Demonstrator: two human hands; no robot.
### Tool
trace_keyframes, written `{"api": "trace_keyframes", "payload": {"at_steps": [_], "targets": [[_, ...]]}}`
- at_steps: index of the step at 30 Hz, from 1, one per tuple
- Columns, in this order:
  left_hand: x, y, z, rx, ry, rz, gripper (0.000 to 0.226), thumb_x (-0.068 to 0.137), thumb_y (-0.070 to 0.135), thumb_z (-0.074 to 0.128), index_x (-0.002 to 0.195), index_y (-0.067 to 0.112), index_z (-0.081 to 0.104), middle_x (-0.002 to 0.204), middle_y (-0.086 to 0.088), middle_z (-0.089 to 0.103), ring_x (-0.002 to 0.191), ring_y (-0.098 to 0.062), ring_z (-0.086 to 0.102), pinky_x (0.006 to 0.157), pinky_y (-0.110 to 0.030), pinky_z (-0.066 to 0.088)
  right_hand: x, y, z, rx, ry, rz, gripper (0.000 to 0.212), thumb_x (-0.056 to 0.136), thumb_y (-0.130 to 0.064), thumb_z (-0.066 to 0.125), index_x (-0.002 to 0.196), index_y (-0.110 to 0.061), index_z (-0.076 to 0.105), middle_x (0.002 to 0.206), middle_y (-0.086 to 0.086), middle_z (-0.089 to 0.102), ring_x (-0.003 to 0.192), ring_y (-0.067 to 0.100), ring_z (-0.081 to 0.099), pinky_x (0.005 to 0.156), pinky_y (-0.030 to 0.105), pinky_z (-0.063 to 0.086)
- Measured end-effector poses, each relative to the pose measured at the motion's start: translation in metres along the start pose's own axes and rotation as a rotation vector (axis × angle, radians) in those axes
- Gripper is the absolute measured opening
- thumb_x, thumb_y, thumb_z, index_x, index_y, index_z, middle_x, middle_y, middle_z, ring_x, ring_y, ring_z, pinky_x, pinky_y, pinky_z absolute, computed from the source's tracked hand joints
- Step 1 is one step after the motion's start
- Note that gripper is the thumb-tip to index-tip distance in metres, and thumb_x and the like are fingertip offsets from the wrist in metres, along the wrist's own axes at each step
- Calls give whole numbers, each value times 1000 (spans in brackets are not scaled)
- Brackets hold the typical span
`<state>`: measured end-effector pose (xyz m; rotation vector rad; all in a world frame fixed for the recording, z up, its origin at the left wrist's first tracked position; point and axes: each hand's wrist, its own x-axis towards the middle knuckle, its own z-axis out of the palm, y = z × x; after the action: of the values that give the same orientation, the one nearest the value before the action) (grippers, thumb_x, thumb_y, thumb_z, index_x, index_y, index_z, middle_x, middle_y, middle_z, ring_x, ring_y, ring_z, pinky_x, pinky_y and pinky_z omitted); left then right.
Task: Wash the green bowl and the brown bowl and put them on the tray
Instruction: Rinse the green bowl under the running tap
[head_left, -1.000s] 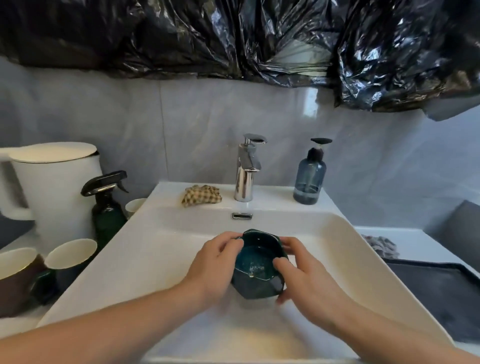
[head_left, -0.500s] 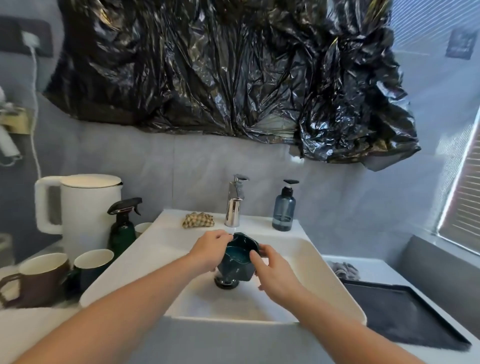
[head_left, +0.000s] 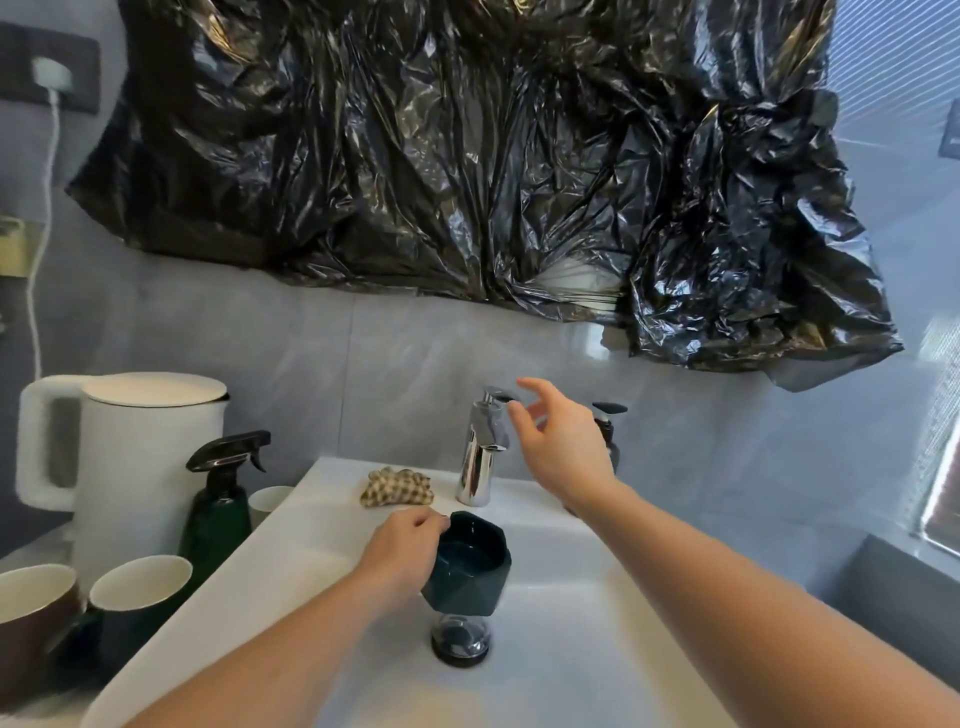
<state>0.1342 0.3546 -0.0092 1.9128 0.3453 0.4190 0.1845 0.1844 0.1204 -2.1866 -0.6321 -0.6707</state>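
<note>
Head view of a white rectangular ceramic washbasin (head_left: 311, 525), described from left to right. Far to the left of both hands, on the counter, stand a brown mug with a cream interior (head_left: 31, 618), a dark mug with a pale interior (head_left: 137, 603), a white lidded electric kettle (head_left: 135, 457) and a dark green spray bottle with a black trigger head (head_left: 221, 506); a small pale cup (head_left: 270, 503) is partly hidden behind the bottle. On the basin's rear ledge, just beyond the left hand, lies a crumpled beige checked cloth (head_left: 397, 487).

The left hand (head_left: 402, 551) holds the dark green faceted ceramic bowl (head_left: 470, 564) at its left rim: the fingers are curled over the edge and the thumb side lies against the outer wall. The bowl is tilted, its opening turned toward the camera, and is held above the round black and chrome drain plug (head_left: 460, 638) without touching it.

The right hand (head_left: 558, 441) is raised beyond and to the right of the bowl, beside the chrome single-lever tap (head_left: 483, 452). Its fingers are spread and loosely bent, holding nothing; the fingertips (head_left: 514, 410) sit at the tap's lever, and whether they touch it cannot be told. Behind this hand a dark pump soap dispenser (head_left: 608, 421) is partly hidden. Above, crumpled black plastic sheeting (head_left: 467, 156) covers the wall.
</note>
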Motion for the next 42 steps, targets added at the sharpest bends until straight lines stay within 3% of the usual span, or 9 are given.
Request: {"api": "trace_keyframes", "payload": {"at_steps": [7, 20, 26, 31, 33, 35, 37, 39, 42], "targets": [[0, 0, 5, -55, 7, 44, 28, 106, 31, 53, 94, 23, 77, 88, -1, 69, 75, -19, 57, 54, -29, 34, 16, 4, 18, 65, 105, 16, 25, 101, -39, 62, 118, -30, 77, 104, -7, 77, 90, 10, 69, 83, 31, 57], [-6, 5, 8, -50, -12, 50, 30, 110, 26, 48, 98, 19, 74, 94, -3, 69, 80, -19, 56, 54, -30, 36, 35, 1, 18, 43, 95, 37, 30, 102, -46, 58, 123, -32, 74, 107, -9, 78, 97, 12, 70, 87, 38, 59], [-6, 4, 7, -37, -3, 13, 32, 109, 27, 47, 99, 18, 75, 104, -7, 71, 86, -20, 57, 61, -32, 39, -4, 8, 16, 351, 172, 243, 43, 103, -48, 50, 139, -26, 61, 118, -7, 70, 104, 11, 62, 92, 31, 48], [-11, 7, 4, -8, 21, 18, 34, 108, 26, 47, 95, 10, 74, 88, -6, 65, 79, -21, 53, 58, -33, 36, -67, 27, 27, 412, -103, 517, 41, 105, -30, 51, 144, -18, 48, 130, 5, 60, 103, 18, 54, 80, 24, 44], [-14, 8, 4, -9, 35, 23, 35, 107, 25, 49, 89, 8, 74, 82, -6, 65, 79, -23, 55, 59, -34, 38, -86, 32, 32, 326, -233, 515, 39, 106, -34, 48, 141, -18, 50, 130, 8, 63, 102, 20, 57, 66, 20, 43], [-15, 8, 5, -23, 42, 37, 36, 105, 26, 50, 85, 7, 73, 82, -12, 69, 80, -25, 58, 65, -36, 42, -98, 38, 38, 257, -328, 494, 40, 104, -45, 44, 134, -21, 55, 123, 5, 68, 103, 21, 63, 74, 27, 52], [-16, 9, 6, -20, 44, 47, 36, 104, 27, 51, 84, 7, 73, 86, -16, 72, 81, -26, 59, 71, -38, 45, -103, 44, 41, 244, -385, 494, 40, 103, -50, 41, 122, -21, 62, 115, 4, 70, 96, 23, 68, 73, 29, 58], [-20, 11, 7, 4, 38, 51, 36, 105, 27, 50, 85, 7, 73, 86, -14, 71, 81, -25, 60, 69, -36, 46, -105, 44, 38, 275, -414, 528, 39, 105, -47, 40, 114, -18, 65, 108, 5, 71, 83, 21, 69, 55, 19, 50], [-26, 16, 7, 23, 10, 56, 36, 108, 24, 46, 86, 8, 71, 89, -16, 70, 82, -27, 65, 52, -27, 50, -107, 45, 36, 300, -388, 531, 44, 105, -44, 39, 105, -13, 71, 96, 7, 73, 70, 18, 66, 54, 20, 46]]}}
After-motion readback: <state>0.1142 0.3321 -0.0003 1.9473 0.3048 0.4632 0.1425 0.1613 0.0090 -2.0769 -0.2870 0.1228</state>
